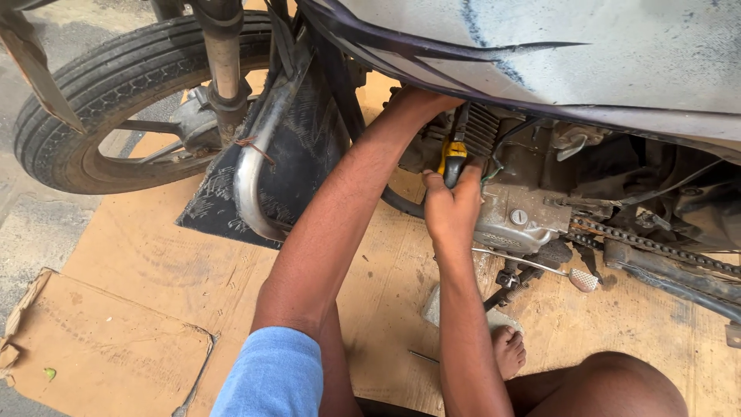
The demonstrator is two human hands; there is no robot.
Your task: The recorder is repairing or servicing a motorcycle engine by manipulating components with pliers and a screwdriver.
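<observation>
The screwdriver (pixel 452 158), with its yellow and black handle, stands nearly upright, its long axis running up into the engine (pixel 509 208) of the motorcycle, tip hidden among the cooling fins. The right hand (pixel 451 208) is clenched around that handle from below, fingers fully wrapped. The left hand (pixel 413 104) reaches in deeper behind the engine; its fingers are hidden, so I cannot tell its grip. Exhaust pipe (pixel 251 166) curves at left, front wheel (pixel 116 100) beyond, cardboard (pixel 154 262) underneath on the ground.
</observation>
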